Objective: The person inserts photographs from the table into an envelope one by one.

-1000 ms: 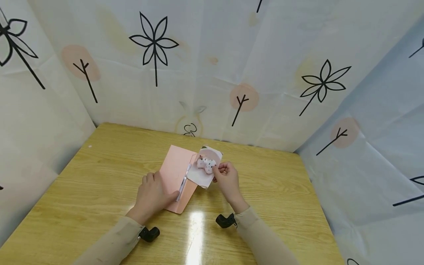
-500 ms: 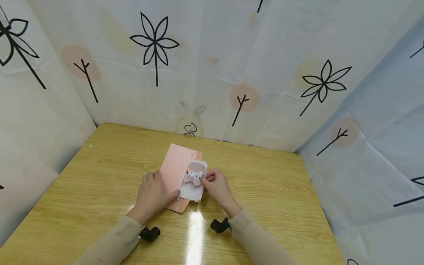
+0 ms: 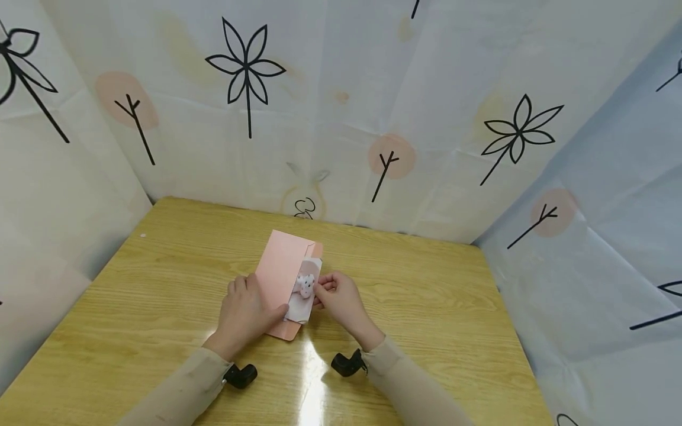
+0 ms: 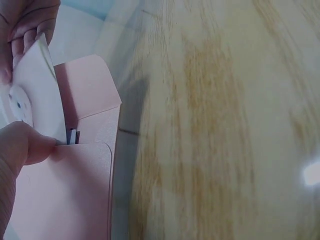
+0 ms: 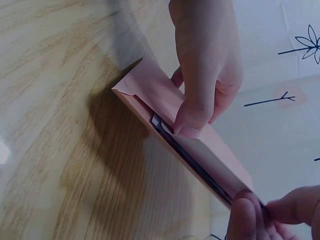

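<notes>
A pink paper envelope (image 3: 278, 266) is held tilted over the table, its flap side facing right. My left hand (image 3: 242, 313) grips it, thumb over the edge of its mouth and fingers on the far side, as the right wrist view shows. A card (image 3: 301, 302) printed with a white spotted bow stands partly inside the mouth. My right hand (image 3: 341, 300) pinches the card's outer edge between thumb and fingers. In the right wrist view, a dark-edged flat item (image 5: 185, 156) lies inside the envelope; its kind is unclear.
The wood-grain table (image 3: 426, 307) reflects a bright light strip near its front. Printed white cloth (image 3: 319, 118) hangs behind and at both sides. A black camera mount (image 3: 241, 376) sits on the left wrist, with a similar mount (image 3: 347, 362) on the right.
My right hand has moved left and toward me with the card, which has gone from overlapping the envelope's right edge to partly inside its mouth. The left hand stays in place.
</notes>
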Demonstrator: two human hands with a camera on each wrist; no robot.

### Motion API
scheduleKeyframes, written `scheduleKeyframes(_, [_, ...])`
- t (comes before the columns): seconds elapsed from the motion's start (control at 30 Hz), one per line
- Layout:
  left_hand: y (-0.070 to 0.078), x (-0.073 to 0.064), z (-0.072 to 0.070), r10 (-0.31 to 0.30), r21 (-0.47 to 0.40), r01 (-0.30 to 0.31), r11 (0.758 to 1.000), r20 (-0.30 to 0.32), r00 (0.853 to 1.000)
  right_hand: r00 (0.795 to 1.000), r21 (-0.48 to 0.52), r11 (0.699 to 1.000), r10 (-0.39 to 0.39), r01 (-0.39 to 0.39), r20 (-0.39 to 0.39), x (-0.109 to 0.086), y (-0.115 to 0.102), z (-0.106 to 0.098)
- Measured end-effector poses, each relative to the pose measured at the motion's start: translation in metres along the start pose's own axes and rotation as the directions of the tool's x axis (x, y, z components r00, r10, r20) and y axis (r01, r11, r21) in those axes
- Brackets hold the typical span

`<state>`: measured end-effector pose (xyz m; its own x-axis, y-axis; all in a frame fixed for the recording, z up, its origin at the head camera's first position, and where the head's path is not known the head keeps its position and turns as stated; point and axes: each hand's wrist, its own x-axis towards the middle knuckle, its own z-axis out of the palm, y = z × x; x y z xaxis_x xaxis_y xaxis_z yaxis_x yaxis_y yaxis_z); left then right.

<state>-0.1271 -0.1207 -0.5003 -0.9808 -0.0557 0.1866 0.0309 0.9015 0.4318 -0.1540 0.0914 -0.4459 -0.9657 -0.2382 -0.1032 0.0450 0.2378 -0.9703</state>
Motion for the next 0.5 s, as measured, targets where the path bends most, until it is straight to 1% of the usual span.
scheduleKeyframes(0.03, [0.0,0.0,0.0,-0.002,-0.003,0.002,1.0,0.0,1.0,1.0,-0.009,1.0,0.01,-0.01,-0.003,0.003,0.003,0.001])
scheduleKeyframes(0.17, [0.0,-0.001,-0.001,-0.007,-0.017,0.007,1.0,-0.006,1.0,0.998,-0.072,0.996,0.058,-0.06,-0.028,0.007,0.001,0.004])
scheduleKeyframes(0.23, [0.001,-0.001,-0.002,-0.011,-0.029,0.011,1.0,-0.005,1.0,0.997,-0.079,0.994,0.067,-0.07,-0.039,0.011,0.003,0.006])
scheduleKeyframes(0.3, [0.002,-0.001,-0.002,-0.014,-0.043,0.014,0.999,0.002,1.0,0.996,-0.068,0.994,0.08,-0.083,-0.044,0.016,0.007,0.008])
scheduleKeyframes(0.4, [0.003,-0.002,-0.002,-0.017,-0.053,0.017,0.998,0.011,1.0,0.995,-0.025,0.996,0.085,-0.086,-0.042,0.021,0.014,0.012])
scheduleKeyframes(0.5, [0.004,-0.002,-0.002,-0.011,-0.049,0.012,0.999,0.006,1.0,0.995,-0.001,0.996,0.09,-0.09,-0.045,0.026,0.02,0.016])
